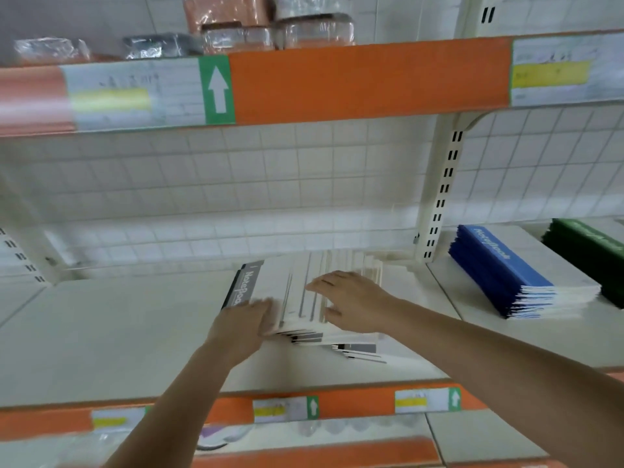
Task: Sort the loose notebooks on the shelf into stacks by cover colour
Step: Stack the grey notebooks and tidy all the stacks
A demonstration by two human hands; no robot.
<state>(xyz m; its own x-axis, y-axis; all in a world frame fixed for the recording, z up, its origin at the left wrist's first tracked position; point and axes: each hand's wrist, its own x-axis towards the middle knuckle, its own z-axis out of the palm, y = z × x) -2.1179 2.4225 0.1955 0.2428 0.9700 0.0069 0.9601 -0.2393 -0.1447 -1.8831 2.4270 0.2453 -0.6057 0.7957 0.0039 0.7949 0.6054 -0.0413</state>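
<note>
The grey notebooks (304,298) lie between both hands, long side pointing away from the person. The left hand (244,320) presses their left edge with bent fingers. The right hand (351,300) lies flat and open on top, holding nothing.

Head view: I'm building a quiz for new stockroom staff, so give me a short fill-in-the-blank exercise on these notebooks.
1. Both hands, the left hand and the right hand, rest on the pile of ____ notebooks.
2. The stack nearest to that pile's right is ____.
3. At the far right edge sits a ____ stack.
4. The shelf edge strip overhead is ____.

Missing words: grey; blue; green; orange
</note>
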